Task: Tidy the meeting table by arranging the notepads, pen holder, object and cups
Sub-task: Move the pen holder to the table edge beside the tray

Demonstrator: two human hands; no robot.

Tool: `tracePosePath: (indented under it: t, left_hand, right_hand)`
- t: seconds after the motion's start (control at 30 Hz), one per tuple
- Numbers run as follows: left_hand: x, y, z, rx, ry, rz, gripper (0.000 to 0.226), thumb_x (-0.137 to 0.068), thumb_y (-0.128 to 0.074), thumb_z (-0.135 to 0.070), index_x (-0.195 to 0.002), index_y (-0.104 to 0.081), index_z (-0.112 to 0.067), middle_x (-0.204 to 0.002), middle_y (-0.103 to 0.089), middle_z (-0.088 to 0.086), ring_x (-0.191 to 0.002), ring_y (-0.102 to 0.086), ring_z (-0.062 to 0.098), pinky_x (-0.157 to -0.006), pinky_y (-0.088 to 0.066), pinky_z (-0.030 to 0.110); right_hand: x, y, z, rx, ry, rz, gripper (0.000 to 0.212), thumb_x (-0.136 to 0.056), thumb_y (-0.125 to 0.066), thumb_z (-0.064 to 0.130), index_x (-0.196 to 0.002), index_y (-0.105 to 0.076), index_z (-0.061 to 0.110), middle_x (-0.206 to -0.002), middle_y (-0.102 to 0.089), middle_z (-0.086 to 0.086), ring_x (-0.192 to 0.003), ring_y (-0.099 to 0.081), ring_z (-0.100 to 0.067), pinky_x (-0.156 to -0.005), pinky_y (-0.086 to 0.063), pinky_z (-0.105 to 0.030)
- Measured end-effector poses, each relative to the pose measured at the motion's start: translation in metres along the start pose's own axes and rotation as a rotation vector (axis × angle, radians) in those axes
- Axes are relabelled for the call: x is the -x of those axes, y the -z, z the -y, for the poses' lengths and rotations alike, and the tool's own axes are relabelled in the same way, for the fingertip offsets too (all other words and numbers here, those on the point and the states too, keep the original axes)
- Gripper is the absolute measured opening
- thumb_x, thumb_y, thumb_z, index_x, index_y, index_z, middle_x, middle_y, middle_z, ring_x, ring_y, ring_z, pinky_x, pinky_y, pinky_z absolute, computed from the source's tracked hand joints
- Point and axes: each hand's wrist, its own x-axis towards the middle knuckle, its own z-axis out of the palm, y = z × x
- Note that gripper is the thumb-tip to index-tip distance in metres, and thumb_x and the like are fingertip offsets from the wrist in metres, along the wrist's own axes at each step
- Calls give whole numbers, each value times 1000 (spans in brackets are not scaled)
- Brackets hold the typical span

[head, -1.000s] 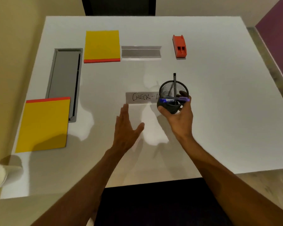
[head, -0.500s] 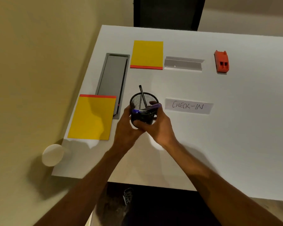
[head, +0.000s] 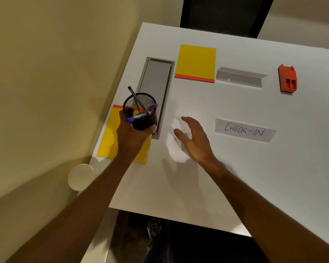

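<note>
My left hand point(head: 133, 137) grips a black mesh pen holder point(head: 141, 115) with a dark pen and a purple marker in it, held above the near yellow notepad point(head: 110, 141) at the table's left edge. My right hand point(head: 193, 141) hovers with relaxed, spread fingers over the white table point(head: 254, 168), holding nothing. A second yellow notepad point(head: 197, 62) with a red strip lies further back. An orange object point(head: 287, 80) sits at the far right. A white cup point(head: 80, 176) shows beside the table's near left corner.
A grey cable hatch point(head: 157, 86) is set into the table beside the notepads. A grey angled sign stand point(head: 239, 78) lies behind, and a "CHECK-IN" label point(head: 244, 130) lies right of my right hand. A wall runs along the left.
The pen holder passed from my right hand to my left, which carried it left over the near notepad. My right hand let go and opened.
</note>
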Motion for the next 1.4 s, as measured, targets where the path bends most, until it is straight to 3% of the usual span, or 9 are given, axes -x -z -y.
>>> tracePosePath:
  t: [0.1,0.2,0.27,0.37,0.57,0.9,1.0,1.27,1.4]
  left_hand:
    - [-21,4,15,-1,52,-33,78,-65,-90,-18,-130,-49,-7,-113,-66,0,-100,-62,12,-72,-40,-4]
    - [-39,7,28,-41,84,-60,83,-64,-91,-25,-133,-48,-8,-118,-65,2,-100,-60,11,-67,-35,-9]
    - [-48,9,33,-52,93,-80,89,-64,-91,-27,-137,-45,-8,-128,-63,6,-109,-58,12,-74,-36,-8]
    - [-58,9,40,-35,76,-121,92,-62,-91,-24,-139,-43,-7,-134,-58,7,-118,-58,16,-90,-44,5]
    - [-84,2,44,-29,75,-226,86,-62,-89,-26,-135,-47,-10,-112,-57,-10,-82,-52,-7,-69,-35,-10]
    - [-146,-7,58,-38,131,-234,99,-65,-88,-26,-147,-35,-8,-143,-49,6,-128,-49,16,-77,-36,-8]
    - [-153,-11,62,-40,139,-250,100,-65,-88,-24,-148,-33,-9,-146,-45,8,-131,-46,18,-80,-37,-5]
    - [-162,-16,66,-67,136,-248,100,-66,-87,-23,-149,-32,-9,-147,-45,8,-133,-47,20,-104,-45,22]
    - [-164,-17,68,-69,135,-254,101,-67,-87,-23,-150,-30,-9,-147,-44,8,-132,-48,21,-102,-45,20]
  right_hand:
    - [-29,-21,-27,446,28,32,73,-97,-39,63,-157,-22,26,-167,-10,-2,-154,-5,-23,-124,-9,-48]
    - [-47,-40,-51,709,62,90,73,-100,-21,63,-159,-1,25,-166,12,-7,-152,16,-29,-122,4,-57]
    - [-51,-50,-58,765,69,58,71,-101,-16,61,-159,5,26,-166,16,-8,-152,19,-30,-121,5,-59]
    - [-49,-61,-63,842,96,-65,68,-103,-16,59,-159,0,25,-167,7,-9,-153,10,-31,-121,1,-60]
    - [-54,-67,-72,870,118,-127,67,-102,-14,59,-159,-5,25,-167,-3,-10,-154,1,-32,-120,-8,-61]
    - [-54,-68,-72,864,106,-133,68,-101,-14,61,-159,-2,26,-167,3,-8,-154,7,-29,-120,-6,-60]
    - [-54,-68,-70,854,103,-126,69,-101,-13,61,-159,-1,27,-167,5,-8,-154,8,-29,-121,-5,-60]
    - [-54,-67,-69,839,90,-114,69,-101,-14,61,-159,1,27,-167,7,-7,-154,10,-28,-120,-4,-60]
    - [-55,-68,-69,839,88,-114,70,-100,-13,62,-159,0,27,-167,6,-7,-154,9,-28,-121,-4,-60]
